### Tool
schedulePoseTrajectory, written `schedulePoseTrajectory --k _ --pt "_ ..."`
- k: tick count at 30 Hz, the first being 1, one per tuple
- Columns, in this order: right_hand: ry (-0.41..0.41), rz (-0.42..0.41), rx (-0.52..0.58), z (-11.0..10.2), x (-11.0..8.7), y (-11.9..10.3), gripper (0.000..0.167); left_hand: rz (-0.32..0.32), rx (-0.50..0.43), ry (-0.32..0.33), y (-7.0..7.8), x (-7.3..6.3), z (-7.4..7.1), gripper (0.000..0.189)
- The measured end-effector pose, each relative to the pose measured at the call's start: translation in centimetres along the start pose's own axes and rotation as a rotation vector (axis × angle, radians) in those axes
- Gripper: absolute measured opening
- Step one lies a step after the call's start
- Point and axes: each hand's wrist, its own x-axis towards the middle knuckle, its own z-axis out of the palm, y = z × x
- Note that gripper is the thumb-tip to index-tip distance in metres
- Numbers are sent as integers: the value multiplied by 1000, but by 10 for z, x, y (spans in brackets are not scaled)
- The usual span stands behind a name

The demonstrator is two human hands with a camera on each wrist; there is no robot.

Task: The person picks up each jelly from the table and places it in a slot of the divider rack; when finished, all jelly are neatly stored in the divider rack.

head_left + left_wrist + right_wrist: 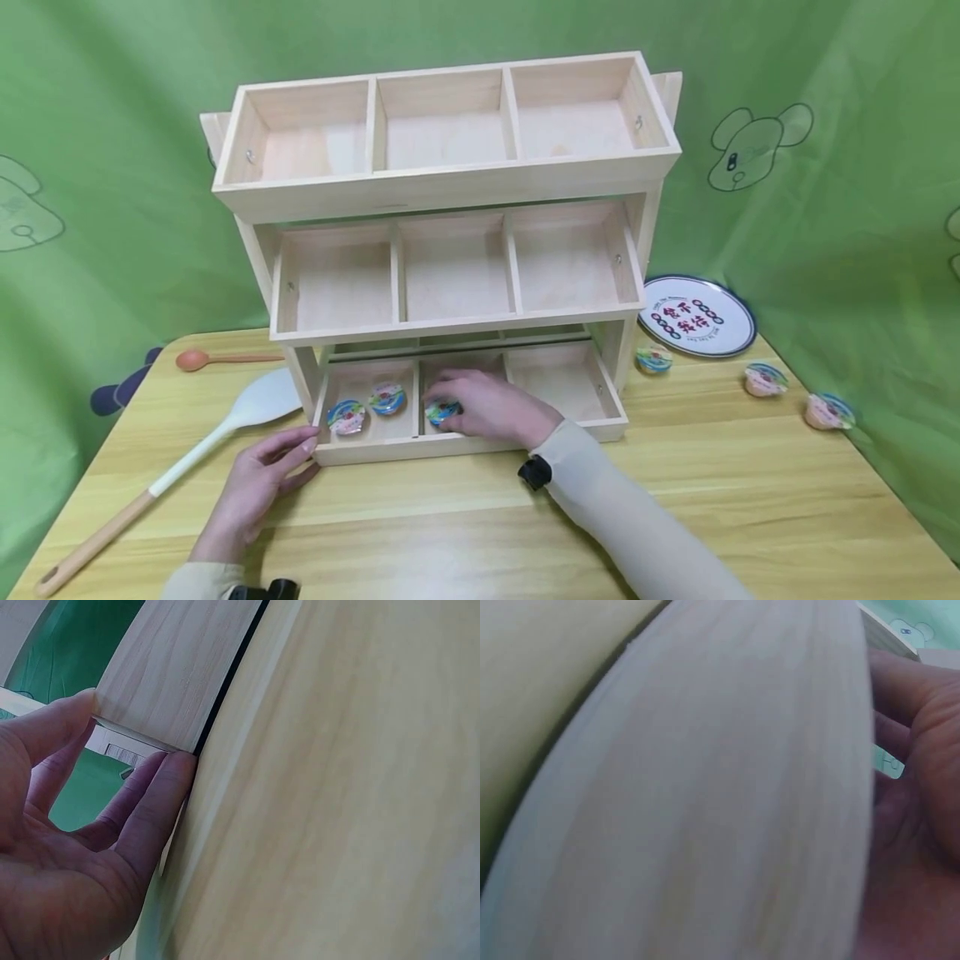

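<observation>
Two small jelly cups with printed lids, a front one (347,417) and a rear one (387,399), sit in the left compartment of the bottom tray (480,446) of a wooden three-tier rack. In the middle compartment, my right hand (491,407) pinches another jelly cup (441,411). The tray's front board (705,795) hides that cup from the right wrist view, where only part of the right hand (922,802) shows. My left hand (258,483) holds the tray's left front corner. In the left wrist view, its thumb and fingertips (178,769) touch the board's end (176,667).
The rack's top tier (450,183) and middle tier (457,325) overhang the bottom tray. Right of the rack are a white plate (705,333) and three jelly cups (654,359). A white spatula (258,400) and an orange spoon (193,360) lie at left. Green cloth (825,208) surrounds the table.
</observation>
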Motion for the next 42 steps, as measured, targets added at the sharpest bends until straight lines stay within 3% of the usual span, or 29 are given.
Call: schedulePoseTrajectory --k 8,18,42 --pt "45 62 31 -17 -24 2 45 -5 13 3 0 1 1 34" --pt "111 84 -1 -40 -61 4 36 -13 2 12 1 -1 0 35" --pt "244 281 14 -72 -146 42 40 -6 5 -2 2 1 0 35"
